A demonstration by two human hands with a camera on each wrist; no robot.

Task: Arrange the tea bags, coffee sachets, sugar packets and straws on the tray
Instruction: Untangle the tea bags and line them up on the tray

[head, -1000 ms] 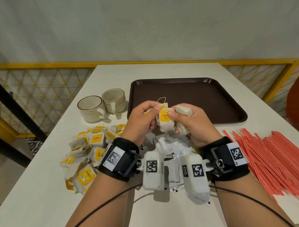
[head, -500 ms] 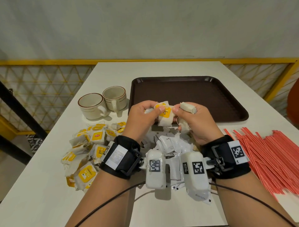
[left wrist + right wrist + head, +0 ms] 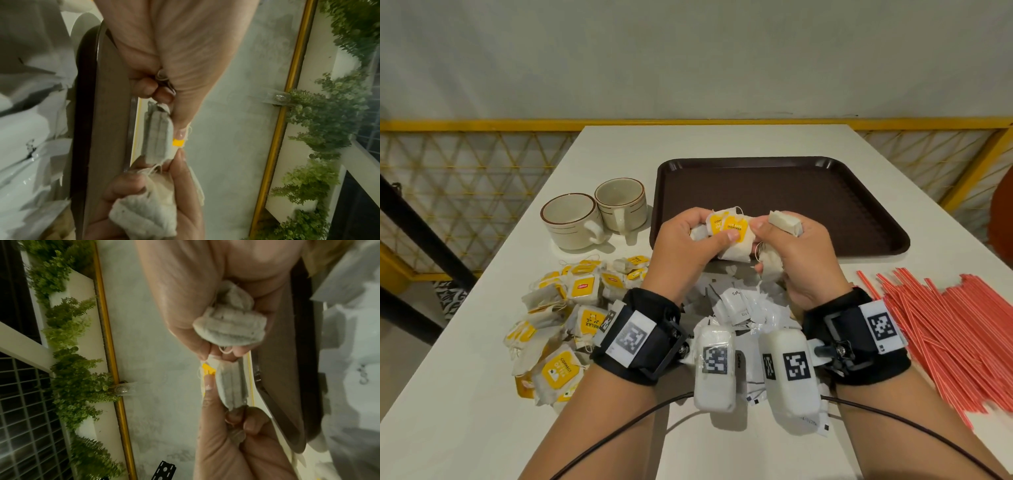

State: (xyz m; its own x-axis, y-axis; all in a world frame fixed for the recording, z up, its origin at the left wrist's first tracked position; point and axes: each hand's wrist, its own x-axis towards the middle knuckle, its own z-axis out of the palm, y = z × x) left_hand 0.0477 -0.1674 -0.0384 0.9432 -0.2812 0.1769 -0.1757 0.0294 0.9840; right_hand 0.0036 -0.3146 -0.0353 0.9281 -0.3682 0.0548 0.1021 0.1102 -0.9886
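Note:
Both hands are raised together over the near edge of the empty brown tray. My left hand pinches a small stack of tea bags with yellow tags between thumb and fingers. My right hand touches that stack with its thumb and grips more tea bags in its curled fingers. In the left wrist view the pinched tea bag stands edge-on above the tray. The right wrist view shows the bunched tea bags in the right palm.
A loose pile of tea bags lies on the white table at the left. White sachets lie under my wrists. Red straws are spread at the right. Two cups stand left of the tray.
Both hands have moved a little forward to the tray's near edge. The tagged tea bag has turned from upright to sideways and shifted into the left hand's pinch.

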